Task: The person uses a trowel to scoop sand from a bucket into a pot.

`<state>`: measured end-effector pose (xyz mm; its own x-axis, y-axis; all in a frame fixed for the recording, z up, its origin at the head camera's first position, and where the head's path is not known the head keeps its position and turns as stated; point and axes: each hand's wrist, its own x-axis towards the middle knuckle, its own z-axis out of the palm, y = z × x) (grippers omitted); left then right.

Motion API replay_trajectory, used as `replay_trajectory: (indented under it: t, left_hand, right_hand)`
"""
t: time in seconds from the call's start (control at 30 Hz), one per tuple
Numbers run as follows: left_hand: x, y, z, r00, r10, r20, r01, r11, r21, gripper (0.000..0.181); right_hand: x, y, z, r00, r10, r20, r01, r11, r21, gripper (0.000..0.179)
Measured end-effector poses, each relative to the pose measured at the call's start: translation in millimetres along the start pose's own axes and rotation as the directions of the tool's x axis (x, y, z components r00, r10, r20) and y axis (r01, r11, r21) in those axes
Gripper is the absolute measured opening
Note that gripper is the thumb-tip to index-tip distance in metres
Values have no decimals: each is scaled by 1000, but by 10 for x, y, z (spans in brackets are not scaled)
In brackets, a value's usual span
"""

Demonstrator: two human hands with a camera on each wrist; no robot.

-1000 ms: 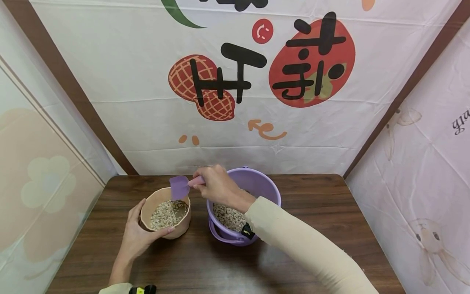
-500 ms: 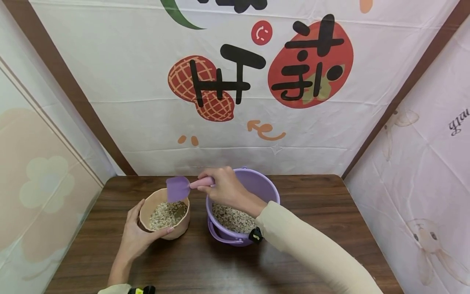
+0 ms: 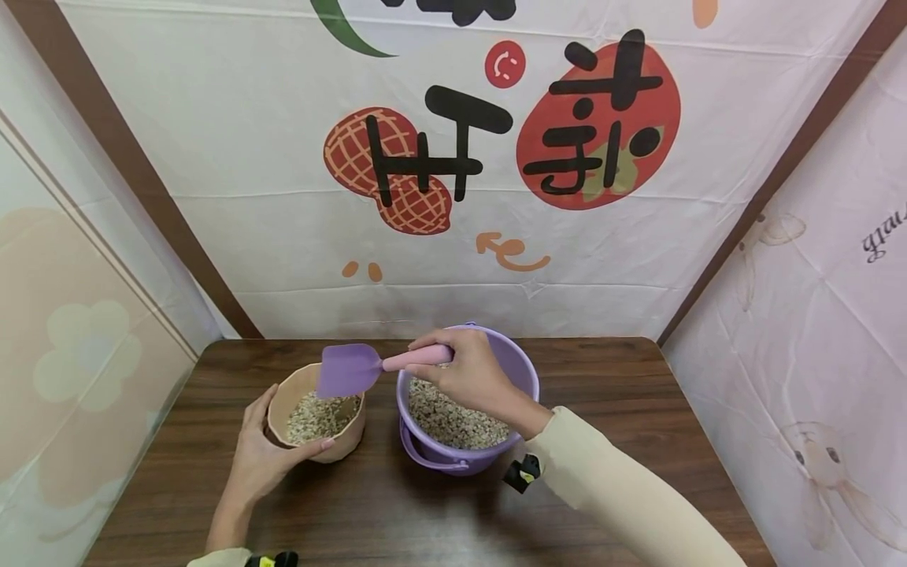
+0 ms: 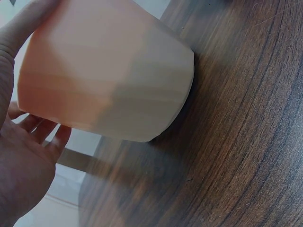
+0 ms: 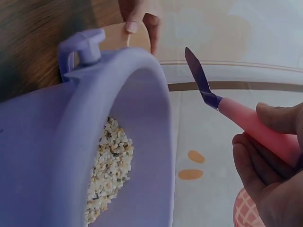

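My right hand (image 3: 471, 374) grips the pink handle of a toy shovel (image 3: 350, 370) with a flat purple blade. The blade overlaps the far rim of a peach flower pot (image 3: 340, 449) in the head view, and its face looks bare. Round the pot's left side, my left hand (image 3: 265, 457) holds it, thumb on the near rim and fingers on the far left side. Pale gravel (image 3: 315, 417) covers the pot's bottom. Under my right wrist stands a purple bucket (image 3: 524, 370) partly filled with mixed gravel (image 5: 111, 170).
Both containers stand on a dark wood table (image 3: 602, 441). A printed white cloth (image 3: 283, 236) hangs right behind its back edge, with more cloth at both sides. The bucket's handle (image 3: 432, 461) hangs down at its near left.
My right hand has drawn back to the right over the bucket with the shovel, and more of the shovel's handle shows. The left hand and pot have stayed in place.
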<state>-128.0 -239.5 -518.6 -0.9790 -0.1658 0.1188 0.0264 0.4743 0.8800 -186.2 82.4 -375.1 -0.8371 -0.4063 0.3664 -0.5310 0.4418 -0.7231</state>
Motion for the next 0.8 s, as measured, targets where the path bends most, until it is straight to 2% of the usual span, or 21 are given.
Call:
replay_trajectory:
  t: [0.17, 0.37, 0.47, 0.6, 0.8]
  left_hand:
    - [-9, 5, 7, 1000, -2, -1, 2, 1000, 1, 129]
    - [-10, 13, 11, 1000, -9, 4, 9, 1000, 9, 129]
    - [-7, 16, 11, 1000, -6, 2, 6, 1000, 8, 129]
    - [-3, 16, 14, 1000, -3, -6, 3, 1000, 12, 129]
    - [0, 20, 18, 1000, 7, -12, -7, 1000, 6, 129]
  right_hand:
    - [-134, 56, -128, 999, 32, -34, -29, 996, 86, 19]
    - [-286, 117, -281, 994, 28, -106, -21, 997, 74, 22]
    - [-348, 155, -353, 991, 21, -129, -7, 994, 108, 24]
    - [-437, 184, -456, 987, 75, -140, -53, 986, 157, 23]
    - [-571, 255, -574, 976, 152, -159, -126, 978, 168, 22]
